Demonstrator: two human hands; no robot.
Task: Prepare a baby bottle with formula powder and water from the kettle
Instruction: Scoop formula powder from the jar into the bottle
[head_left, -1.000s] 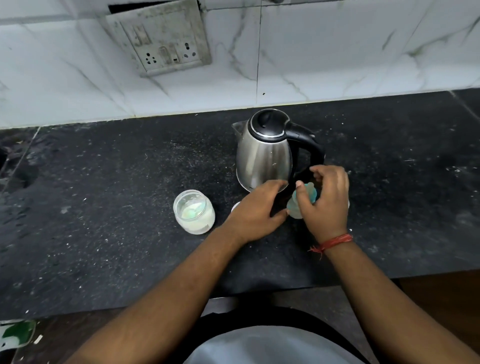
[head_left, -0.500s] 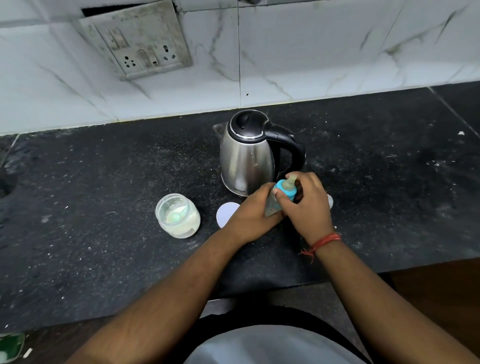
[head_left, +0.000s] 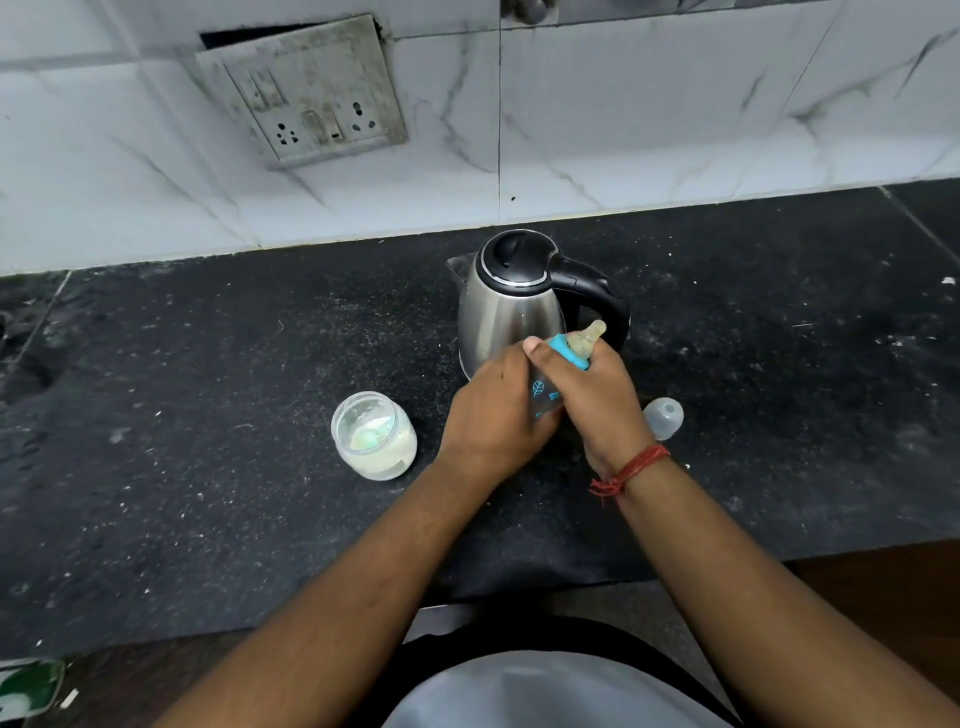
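Nearest the camera is a grey garment (head_left: 550, 691) at the bottom edge, with both bare forearms reaching forward over the black counter (head_left: 208, 519). A green and white scrap (head_left: 26, 686) lies at the lower left corner, below the counter's front edge.

The right wrist wears a red thread (head_left: 631, 467). Just past it, the right hand (head_left: 597, 400) is curled round the upper part of the bottle (head_left: 545, 397), its thumb lying along the blue collar (head_left: 569, 353). The left hand (head_left: 493, 415) wraps the bottle's lower body from the other side, so the two hands touch around it. The bottle is tilted, its teat (head_left: 589, 335) pointing up and to the right, toward the kettle handle. Only a strip of clear wall with a blue leaf mark shows between the hands; what is inside cannot be made out, and whether the base rests on the counter is hidden.

Left of the hands stands an open jar (head_left: 374, 436) holding pale powder, apart from the left hand. Right of the right wrist a clear dome cap (head_left: 664, 417) lies on the counter.

Directly behind the hands sits the steel kettle (head_left: 511, 312), black lid closed, spout to the left, black handle to the right.

Beyond it rises a white marbled tile wall (head_left: 675, 114), with a grimy socket plate (head_left: 306, 91) hanging askew at upper left.
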